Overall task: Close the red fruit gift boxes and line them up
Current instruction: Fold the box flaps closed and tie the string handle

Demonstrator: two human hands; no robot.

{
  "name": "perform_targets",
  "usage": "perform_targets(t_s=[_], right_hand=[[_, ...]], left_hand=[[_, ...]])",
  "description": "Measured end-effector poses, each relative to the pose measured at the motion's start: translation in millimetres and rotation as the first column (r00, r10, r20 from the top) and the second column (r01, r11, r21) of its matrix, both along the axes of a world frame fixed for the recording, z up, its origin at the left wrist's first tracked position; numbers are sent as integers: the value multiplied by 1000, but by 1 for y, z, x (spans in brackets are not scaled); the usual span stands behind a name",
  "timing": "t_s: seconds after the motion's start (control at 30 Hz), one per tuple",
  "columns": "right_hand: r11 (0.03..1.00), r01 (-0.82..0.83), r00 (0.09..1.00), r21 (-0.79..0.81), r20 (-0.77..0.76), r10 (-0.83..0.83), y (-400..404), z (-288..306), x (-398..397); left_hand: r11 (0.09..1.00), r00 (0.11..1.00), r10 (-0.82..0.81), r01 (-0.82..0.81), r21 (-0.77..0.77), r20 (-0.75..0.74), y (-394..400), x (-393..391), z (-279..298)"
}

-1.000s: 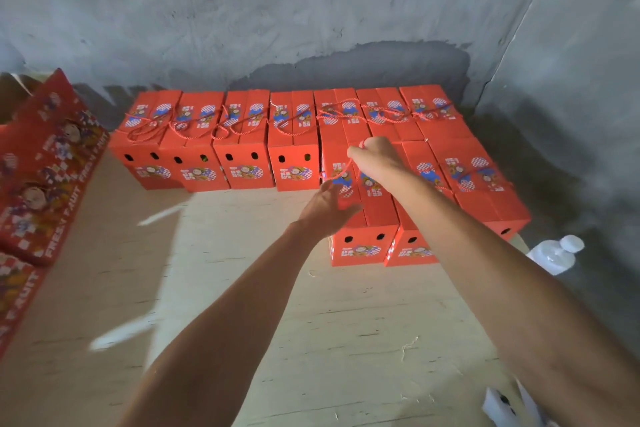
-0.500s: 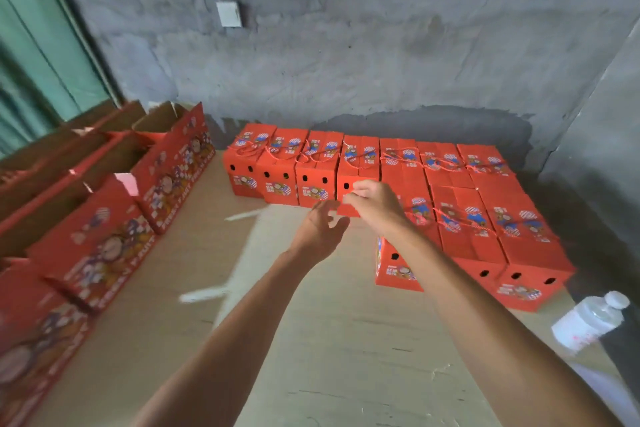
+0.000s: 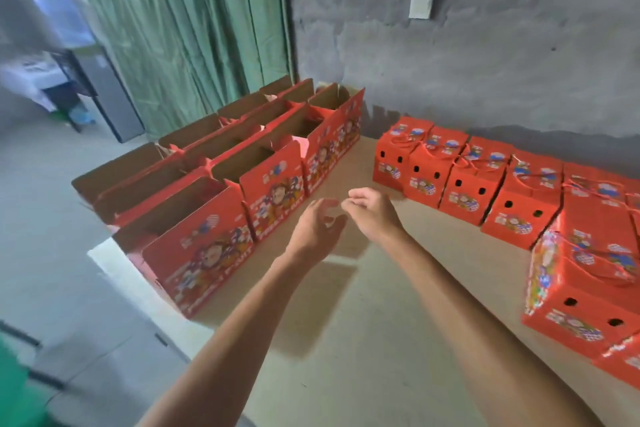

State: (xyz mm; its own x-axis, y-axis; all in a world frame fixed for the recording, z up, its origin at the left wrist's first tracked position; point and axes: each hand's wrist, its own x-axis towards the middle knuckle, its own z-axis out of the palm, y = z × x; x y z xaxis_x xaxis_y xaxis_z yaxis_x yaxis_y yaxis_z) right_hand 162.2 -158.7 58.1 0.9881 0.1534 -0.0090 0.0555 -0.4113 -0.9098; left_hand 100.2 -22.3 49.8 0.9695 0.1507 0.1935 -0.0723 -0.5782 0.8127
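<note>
Over the bare middle of the board floor (image 3: 363, 340), from the head view, I see both hands raised and holding nothing: my left hand (image 3: 317, 229) has its fingers loosely spread, my right hand (image 3: 372, 213) has its fingers lightly curled, and neither touches a box. Along the far right runs the row of closed boxes (image 3: 464, 177), tops shut and cord handles lying across them, with more closed ones stacked near right. On the left stand the open boxes (image 3: 273, 180), flaps up and cardboard insides showing. I judge I am between boxes, turned toward the open stock. Next I need to reach left, take the nearest open box, fold its flaps and set it in the line.
</note>
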Motion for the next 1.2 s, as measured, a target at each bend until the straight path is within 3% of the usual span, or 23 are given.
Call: perform_targets(t_s=[0.23, 0.47, 0.57, 0.7, 0.83, 1.07, 1.2], right_hand=[[998, -53, 997, 22, -46, 54, 157, -24, 0], [992, -118, 991, -34, -62, 115, 260, -37, 15], [985, -148, 988, -85, -56, 144, 287, -42, 21], [977, -171, 985, -127, -41, 167, 308, -52, 28], [976, -161, 987, -147, -52, 155, 321, -63, 37], [962, -124, 991, -243, -71, 110, 326, -68, 51], [913, -63, 992, -402, -123, 14, 301, -70, 53]], left_hand=[[996, 997, 76, -75, 38, -28, 146, -1, -11], [924, 970, 240, -218, 315, -35, 240, 14, -22], [873, 922, 356, -270, 407, -151, 268, 23, -33], [875, 841, 417, -269, 403, -345, 284, 30, -43], [847, 868, 389, -206, 490, -307, 294, 34, -48], [893, 945, 166, -23, 449, -283, 294, 26, -44], [898, 952, 38, 101, 429, -304, 273, 17, -43]])
